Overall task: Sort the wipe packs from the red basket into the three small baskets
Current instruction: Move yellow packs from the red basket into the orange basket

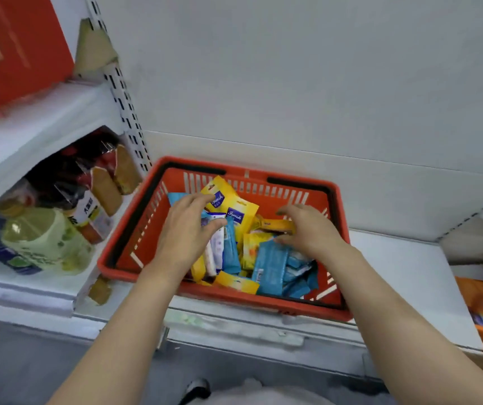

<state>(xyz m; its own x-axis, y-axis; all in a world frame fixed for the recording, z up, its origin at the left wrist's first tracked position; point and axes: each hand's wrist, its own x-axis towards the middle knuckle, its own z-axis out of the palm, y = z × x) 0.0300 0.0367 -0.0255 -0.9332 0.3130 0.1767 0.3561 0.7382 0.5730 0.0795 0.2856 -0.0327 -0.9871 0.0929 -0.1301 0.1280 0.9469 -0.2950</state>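
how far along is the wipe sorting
Nothing looks sorted: the red basket holds a mixed heap of yellow, blue and white wipe packs, and no small baskets are in view. In hand: the left hand reaches over the pile, and the right hand pinches a yellow pack. Nearly all sorting remains.
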